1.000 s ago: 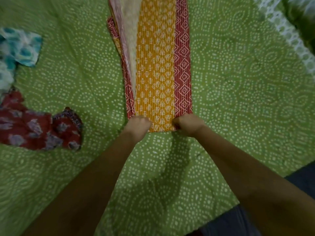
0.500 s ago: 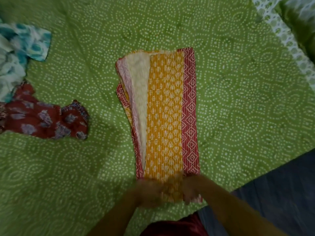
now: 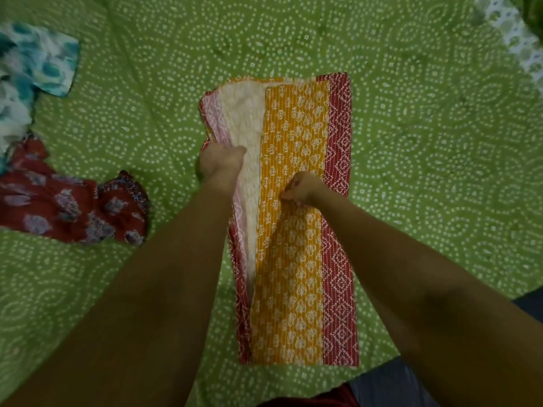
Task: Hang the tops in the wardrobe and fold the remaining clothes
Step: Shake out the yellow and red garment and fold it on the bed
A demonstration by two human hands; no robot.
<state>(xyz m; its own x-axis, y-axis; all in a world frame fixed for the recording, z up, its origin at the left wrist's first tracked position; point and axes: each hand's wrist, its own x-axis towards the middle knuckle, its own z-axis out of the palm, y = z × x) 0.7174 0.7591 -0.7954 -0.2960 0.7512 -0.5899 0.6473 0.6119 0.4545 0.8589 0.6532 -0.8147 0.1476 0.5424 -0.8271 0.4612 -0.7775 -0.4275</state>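
Surface: green dotted bedspread [image 3: 411,171] under your arms.
Folded cloth [image 3: 293,259]: long strip at centre.
Left hand [image 3: 220,164]: grasping its left edge.
Right hand [image 3: 299,189]: pinching its orange panel.
Far left: red floral garment [image 3: 67,210], teal-white garment [image 3: 35,63].
Right: open bedspread.

Orange-and-red cloth [image 3: 296,230], folded into a long strip, is lying lengthwise on green bedsheet [image 3: 426,171]. Left hand [image 3: 220,164] is gripping the strip's left edge layers w/ curled fingers; right hand [image 3: 299,189] is pinching the orange panel near mid-strip. Red floral garment [image 3: 67,210] & teal-white garment [image 3: 32,69] are lying crumpled at left, well apart from strip.
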